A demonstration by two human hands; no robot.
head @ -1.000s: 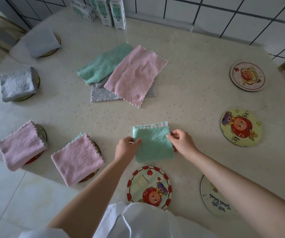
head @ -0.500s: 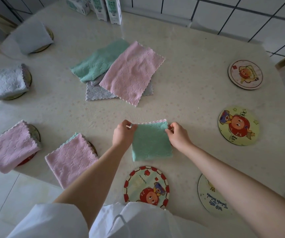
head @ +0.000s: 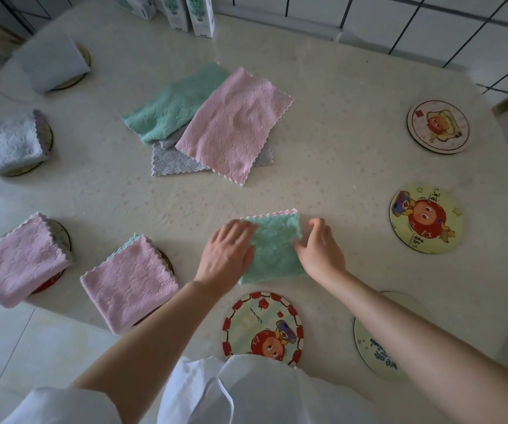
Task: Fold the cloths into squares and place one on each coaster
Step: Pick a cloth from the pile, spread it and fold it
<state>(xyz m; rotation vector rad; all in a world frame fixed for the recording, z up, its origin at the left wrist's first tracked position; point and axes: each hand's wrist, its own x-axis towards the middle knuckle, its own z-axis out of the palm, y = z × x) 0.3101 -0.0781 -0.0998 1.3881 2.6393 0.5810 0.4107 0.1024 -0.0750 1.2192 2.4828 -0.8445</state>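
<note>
Head cam | step: squaring folded green cloth (head: 277, 249) | L hand (head: 228, 254) pressing flat at its 9 o'clock edge | R hand (head: 321, 254) curling at 3 o'clock, grip unclear | next: needing lift onto red-rimmed coaster (head: 262, 325) just at its 6 o'clock.

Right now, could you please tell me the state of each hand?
Left hand: open, fingers flat on the green cloth.
Right hand: fingers curled at the cloth's right edge; grip cannot be told.

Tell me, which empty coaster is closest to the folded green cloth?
The red-bordered coaster, right below the folded green cloth. The three other bare coasters sit farther right.
</note>
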